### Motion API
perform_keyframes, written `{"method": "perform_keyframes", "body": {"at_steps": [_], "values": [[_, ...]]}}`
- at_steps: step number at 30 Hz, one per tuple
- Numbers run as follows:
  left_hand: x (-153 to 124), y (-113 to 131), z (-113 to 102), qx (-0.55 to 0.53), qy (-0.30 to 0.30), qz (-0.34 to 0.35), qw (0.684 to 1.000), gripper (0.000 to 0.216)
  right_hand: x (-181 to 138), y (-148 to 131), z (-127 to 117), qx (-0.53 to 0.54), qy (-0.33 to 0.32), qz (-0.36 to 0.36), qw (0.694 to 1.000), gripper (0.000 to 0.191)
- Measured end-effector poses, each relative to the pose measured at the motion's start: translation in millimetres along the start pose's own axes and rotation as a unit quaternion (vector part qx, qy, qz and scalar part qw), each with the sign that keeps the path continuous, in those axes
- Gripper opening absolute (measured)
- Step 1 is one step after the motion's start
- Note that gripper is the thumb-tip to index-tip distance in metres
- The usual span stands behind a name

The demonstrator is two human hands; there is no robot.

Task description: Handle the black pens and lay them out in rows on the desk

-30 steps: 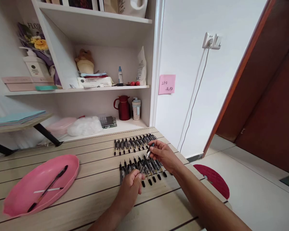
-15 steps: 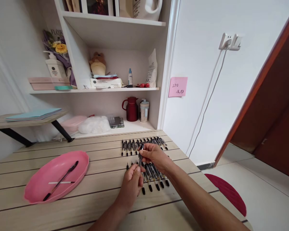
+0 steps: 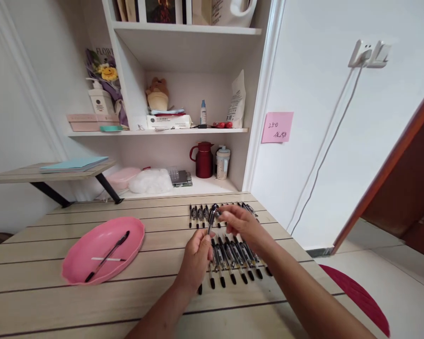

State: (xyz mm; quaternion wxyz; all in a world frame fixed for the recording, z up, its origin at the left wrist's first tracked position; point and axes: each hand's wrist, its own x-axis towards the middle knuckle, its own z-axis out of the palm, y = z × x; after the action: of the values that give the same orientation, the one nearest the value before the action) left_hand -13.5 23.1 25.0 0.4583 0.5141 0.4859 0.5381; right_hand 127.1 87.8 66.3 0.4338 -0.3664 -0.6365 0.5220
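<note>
Pen point(image 3: 211, 221), mid-frame: left hand point(image 3: 194, 254) grips its lower end, best kept steady; right hand's point(image 3: 245, 227) fingers hang loosely parted by its top.

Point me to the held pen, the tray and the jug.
Held pen point(image 3: 211, 220), head view: middle of its visible length.
Tray point(image 3: 93, 239), head view: bare inner floor.
Jug point(image 3: 204, 163), head view: red body.

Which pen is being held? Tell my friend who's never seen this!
Find the big wood-patterned table with dark lines, then its rows of black pens, right of the pink dish. Over them, the left hand holds one tilted pen. Unlike its neighbours lying flat, it's lifted up.
</note>
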Motion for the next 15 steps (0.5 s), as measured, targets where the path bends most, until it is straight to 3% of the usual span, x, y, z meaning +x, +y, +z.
{"method": "perform_keyframes", "body": {"at_steps": [3, 6, 9, 11, 13, 15], "values": [[5, 20, -24, 0.158, 0.054, 0.069, 0.984, 0.028, -2, 7, -35, -0.076, 0.113, 0.007, 0.991, 0.034], [3, 47, -71, 0.377, 0.141, 0.108, 0.909, 0.023, -1, 28, -73, -0.144, 0.174, 0.029, 0.974, 0.036], [-4, 63, -133, 0.552, 0.204, 0.026, 0.808, 0.021, -1, 56, -101, -0.203, 0.217, 0.056, 0.953, 0.037], [-10, 62, -171, 0.608, 0.221, -0.067, 0.76, 0.021, -2, 74, -111, -0.231, 0.229, 0.07, 0.943, 0.036], [-16, 54, -199, 0.628, 0.189, -0.152, 0.739, 0.021, -2, 86, -116, -0.252, 0.225, 0.085, 0.937, 0.034], [-20, 45, -212, 0.629, 0.178, -0.168, 0.738, 0.019, -1, 92, -116, -0.267, 0.212, 0.099, 0.935, 0.031]]}}
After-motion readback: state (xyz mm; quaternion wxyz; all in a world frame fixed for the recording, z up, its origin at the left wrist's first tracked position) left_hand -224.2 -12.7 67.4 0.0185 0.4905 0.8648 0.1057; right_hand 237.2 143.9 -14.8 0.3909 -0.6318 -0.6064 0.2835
